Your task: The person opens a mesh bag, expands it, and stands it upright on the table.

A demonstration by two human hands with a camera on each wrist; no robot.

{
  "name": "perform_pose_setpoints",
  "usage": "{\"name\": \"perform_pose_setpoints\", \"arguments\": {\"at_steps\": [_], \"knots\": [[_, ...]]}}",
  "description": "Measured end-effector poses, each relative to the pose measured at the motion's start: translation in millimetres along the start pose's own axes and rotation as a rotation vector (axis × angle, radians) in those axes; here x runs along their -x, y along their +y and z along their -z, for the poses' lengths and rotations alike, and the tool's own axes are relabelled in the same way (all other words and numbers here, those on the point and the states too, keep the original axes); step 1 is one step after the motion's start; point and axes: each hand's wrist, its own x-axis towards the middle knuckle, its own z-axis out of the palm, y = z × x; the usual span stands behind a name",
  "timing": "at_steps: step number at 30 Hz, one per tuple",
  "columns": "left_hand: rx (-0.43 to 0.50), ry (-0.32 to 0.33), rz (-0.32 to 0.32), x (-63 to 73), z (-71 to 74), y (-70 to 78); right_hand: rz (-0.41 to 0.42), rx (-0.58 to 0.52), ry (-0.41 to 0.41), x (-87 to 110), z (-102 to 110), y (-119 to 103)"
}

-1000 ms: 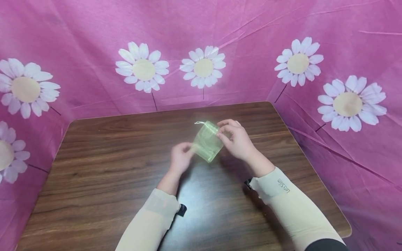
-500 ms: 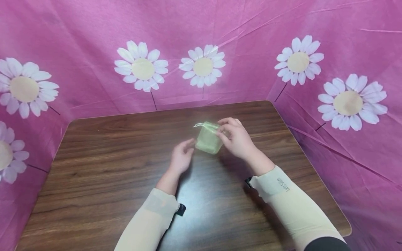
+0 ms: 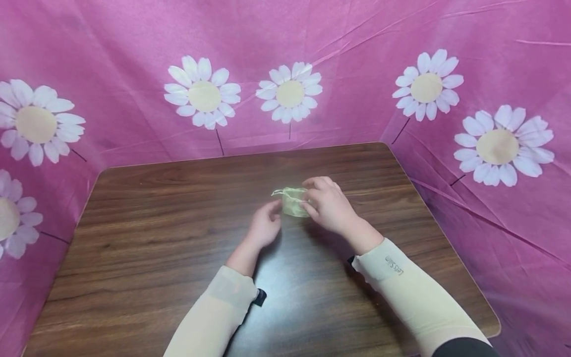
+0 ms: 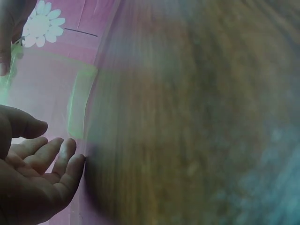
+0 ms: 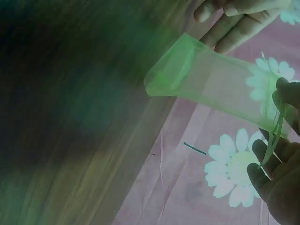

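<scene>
A sheer light-green organza drawstring pouch (image 3: 293, 207) hangs between the hands above the table, with its white drawstring loop sticking out to the left in the head view. My right hand (image 3: 329, 206) pinches the pouch at its drawstring end; in the right wrist view the thumb and fingers of this hand (image 5: 283, 176) are at the gathered top, with the cord over them. My left hand (image 3: 265, 223) is right beside the pouch's left side. Its fingers are loosely bent and spread from the thumb, holding nothing, as the left wrist view of the hand (image 4: 42, 173) shows. The see-through pouch (image 5: 220, 77) looks flat.
Both hands are over a dark brown wood-grain table (image 3: 156, 238) with rounded corners. Pink cloth (image 3: 348, 29) printed with white daisies hangs around its back and sides. Pale sleeves cover the forearms, each with a black strap piece at the wrist.
My left hand has let go of the pouch's edge. My right hand has come slightly lower and left, and the pouch has tipped so that it looks shorter in the head view.
</scene>
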Motion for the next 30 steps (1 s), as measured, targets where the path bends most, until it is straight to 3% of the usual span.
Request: {"name": "perform_pose_setpoints", "arguments": {"at_steps": [9, 13, 17, 20, 23, 25, 27, 30], "knots": [[0.055, 0.008, 0.041, 2.7, 1.8, 3.7, 0.025, -0.023, 0.034, 0.5, 1.8, -2.8], [0.061, 0.049, 0.063, 3.7, 1.6, 3.4, 0.056, -0.009, 0.037, 1.2, 1.8, -3.9], [0.064, 0.114, 0.145, 4.9, 0.9, 2.2, 0.06, 0.004, 0.02, 0.9, 4.2, -4.0], [0.1, 0.108, 0.226, 6.1, -0.3, 2.5, 0.012, -0.062, 0.066, -0.4, 8.9, -2.7], [0.242, 0.049, 0.283, 7.1, -1.9, 4.7, -0.05, -0.191, 0.147, -1.7, 15.1, -2.2], [0.39, 0.005, 0.314, 7.8, -3.0, 7.0, -0.079, -0.272, 0.184, -2.2, 18.1, -2.3], [0.533, -0.027, 0.338, 7.6, -4.2, 9.1, -0.1, -0.331, 0.202, -2.5, 19.8, -3.2], [0.664, -0.043, 0.347, 6.6, -6.3, 11.5, -0.126, -0.376, 0.207, -2.5, 20.1, -3.8]]}}
